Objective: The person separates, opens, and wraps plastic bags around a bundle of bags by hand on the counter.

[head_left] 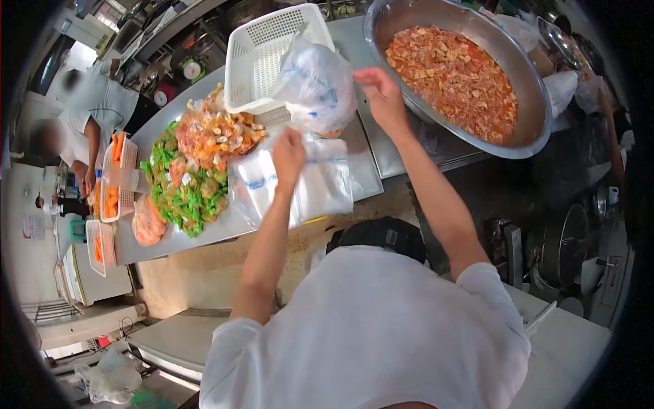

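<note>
A clear plastic bag (317,88) with blue print stands puffed up at the table's middle, a bit of orange showing at its bottom. My left hand (289,160) is closed at the bag's lower left; what its fingers hold, if anything, is hidden. To the right of the bag, my right hand (383,99) has its fingers apart, their tips close to the plastic. Beneath my left hand lies a stack of flat clear bags (313,191) with blue print.
A large metal basin (535,140) holds sauced, cut meat (453,82). Behind the bag is a white plastic basket (238,75). Left are filled bags of orange-coloured food (218,129), green-tied bags (180,198) and baskets of carrots (112,201). A person (102,102) stands beyond the table's left end.
</note>
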`<state>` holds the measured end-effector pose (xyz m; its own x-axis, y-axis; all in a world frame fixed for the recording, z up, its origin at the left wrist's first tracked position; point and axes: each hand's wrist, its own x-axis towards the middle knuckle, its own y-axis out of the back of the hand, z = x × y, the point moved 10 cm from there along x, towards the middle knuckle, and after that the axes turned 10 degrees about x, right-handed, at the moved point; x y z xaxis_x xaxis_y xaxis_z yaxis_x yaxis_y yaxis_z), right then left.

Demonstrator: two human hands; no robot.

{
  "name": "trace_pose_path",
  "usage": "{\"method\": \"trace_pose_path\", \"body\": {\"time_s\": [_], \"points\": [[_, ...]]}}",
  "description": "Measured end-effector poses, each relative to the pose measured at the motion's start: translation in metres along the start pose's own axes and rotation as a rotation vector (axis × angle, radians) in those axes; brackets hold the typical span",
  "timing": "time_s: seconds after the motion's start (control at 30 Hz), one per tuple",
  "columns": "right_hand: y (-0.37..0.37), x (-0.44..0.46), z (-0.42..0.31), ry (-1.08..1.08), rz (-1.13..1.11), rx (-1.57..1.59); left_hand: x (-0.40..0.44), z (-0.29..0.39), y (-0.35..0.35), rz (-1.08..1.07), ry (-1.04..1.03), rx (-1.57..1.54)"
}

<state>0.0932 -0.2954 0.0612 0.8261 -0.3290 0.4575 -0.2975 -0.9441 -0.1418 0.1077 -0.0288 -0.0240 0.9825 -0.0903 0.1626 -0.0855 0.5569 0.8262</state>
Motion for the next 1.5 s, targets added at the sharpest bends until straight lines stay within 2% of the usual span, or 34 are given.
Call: {"method": "trace_pose_path", "body": {"time_s": [0.07,0.1,0.13,0.17,0.23,0.33,0.37,0.47,0.53,0.6,0.67,0.77,0.87,0.9,1.0,1.03,1.07,1.1,1.13,1.2,1.23,1.33,1.37,1.4,1.5], "points": [[0.009,-0.027,0.019,-0.174,0.044,0.045,-0.063,0.012,-0.061,-0.260,-0.167,0.282],[0.013,-0.042,0.028,-0.253,0.060,0.070,-0.076,0.006,-0.071,-0.192,-0.170,0.239],[0.007,-0.065,0.049,-0.361,-0.028,0.106,-0.082,0.001,-0.074,-0.123,-0.174,0.196],[0.001,-0.088,0.070,-0.465,-0.114,0.139,-0.080,-0.007,-0.070,-0.103,-0.125,0.039],[-0.002,-0.135,0.092,-0.687,-0.205,0.001,-0.085,-0.026,-0.064,-0.084,-0.014,-0.276],[-0.024,-0.161,0.095,-0.658,-0.302,-0.093,-0.088,-0.037,-0.059,-0.132,0.074,-0.511],[-0.030,-0.165,0.088,-0.600,-0.273,-0.077,-0.089,-0.035,-0.057,-0.126,0.082,-0.537],[-0.061,-0.176,0.087,-0.529,-0.468,-0.098,-0.093,-0.013,-0.032,-0.160,0.047,-0.509],[-0.074,-0.179,0.089,-0.584,-0.615,-0.202,-0.096,-0.005,0.001,0.044,0.033,-0.344],[-0.083,-0.172,0.065,-0.639,-0.598,-0.173,-0.106,-0.026,-0.008,-0.122,0.231,-0.416],[-0.099,-0.166,0.031,-0.456,-0.526,0.039,-0.112,0.025,0.014,-0.315,0.164,-0.562],[-0.082,-0.158,0.037,-0.546,-0.509,0.015,-0.106,-0.008,0.020,-0.122,0.565,-1.196],[-0.043,-0.114,0.020,-0.432,-0.224,0.035,-0.088,0.041,0.064,-0.317,0.397,-1.608],[-0.036,-0.101,0.010,-0.364,-0.178,0.008,-0.093,0.063,0.069,-0.473,0.320,-1.714],[-0.011,-0.040,-0.069,-0.204,0.055,0.051,-0.089,0.110,0.089,-0.683,-0.014,-1.091],[-0.020,-0.019,-0.108,-0.150,-0.031,0.324,-0.072,0.122,0.107,-0.532,-0.148,-0.879],[-0.028,-0.007,-0.150,-0.095,-0.117,0.597,-0.056,0.133,0.127,-0.450,-0.132,-0.867],[-0.047,-0.004,-0.200,0.014,-0.264,0.611,-0.037,0.148,0.168,-0.123,-0.352,-0.577],[-0.063,-0.003,-0.239,0.127,-0.412,0.623,-0.025,0.177,0.204,0.068,-0.577,-0.323],[-0.091,0.016,-0.253,0.268,-0.655,0.108,-0.013,0.221,0.246,0.540,-0.940,0.105],[-0.104,0.028,-0.245,0.321,-0.768,-0.155,0.006,0.243,0.246,0.365,-0.958,0.297],[-0.100,0.060,-0.130,0.290,-0.836,-0.546,0.079,0.181,0.157,0.053,-1.004,0.304],[-0.093,0.059,-0.080,0.266,-0.862,-0.667,0.095,0.139,0.122,-0.027,-0.853,0.091],[-0.083,0.051,-0.061,0.294,-0.747,-0.559,0.106,0.102,0.090,-0.110,-0.696,-0.119],[-0.063,0.031,-0.038,0.322,-0.496,-0.363,0.084,0.080,0.066,-0.023,-0.564,-0.336]]}}
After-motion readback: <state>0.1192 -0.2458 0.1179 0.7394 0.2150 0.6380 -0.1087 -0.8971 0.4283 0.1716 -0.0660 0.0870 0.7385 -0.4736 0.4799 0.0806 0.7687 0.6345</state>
